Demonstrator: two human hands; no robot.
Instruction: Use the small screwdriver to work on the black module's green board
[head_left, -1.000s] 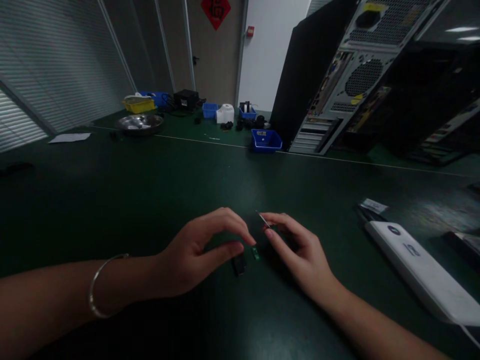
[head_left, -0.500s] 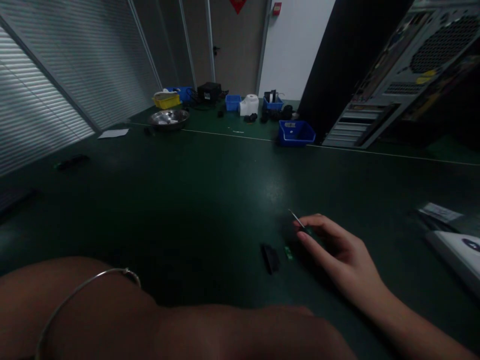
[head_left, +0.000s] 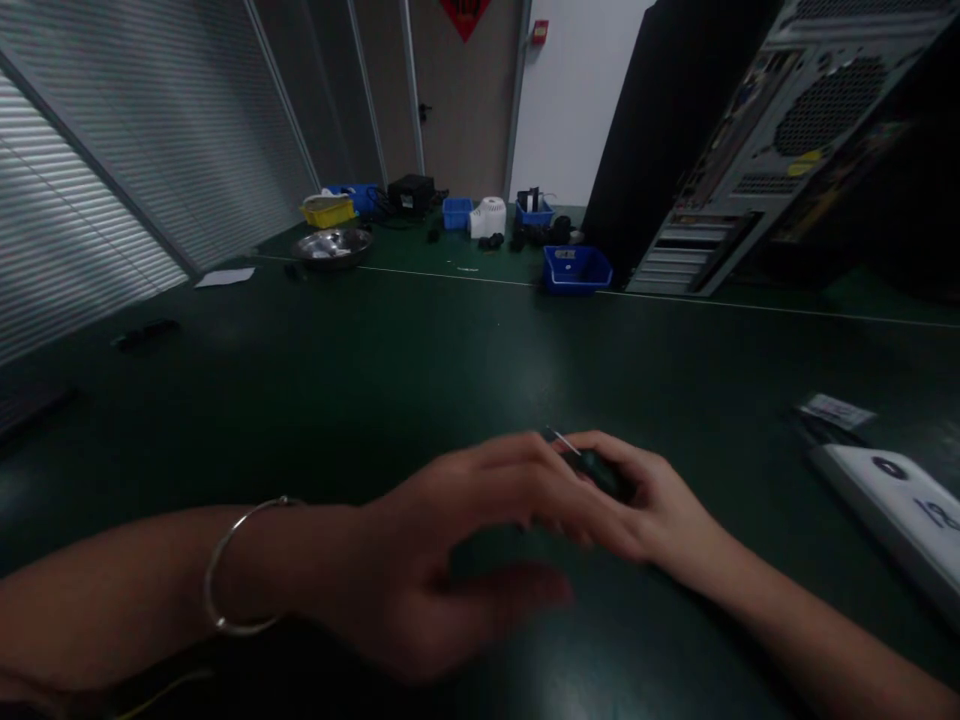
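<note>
My right hand (head_left: 664, 512) rests on the dark green table mat (head_left: 375, 370), closed around a small screwdriver (head_left: 596, 468) with a dark handle and a thin metal tip that points up and to the left. My left hand (head_left: 465, 555), blurred with motion, reaches in from the left with fingers stretched out and thumb apart, its fingertips overlapping my right hand's fingers. A metal bangle (head_left: 225, 570) sits on my left wrist. The small black and green parts that lay on the mat are hidden under my left hand.
A white flat device (head_left: 900, 505) and a paper label (head_left: 834, 410) lie at the right. An open computer tower (head_left: 757, 150) stands at the back right, a blue bin (head_left: 574, 268) beside it. Far back: metal bowl (head_left: 334, 243), yellow tray (head_left: 328, 212), more small bins.
My left hand, drawn back near the camera half a second ago, has swung forward over the small parts to my right hand. The right hand has kept its hold on the screwdriver.
</note>
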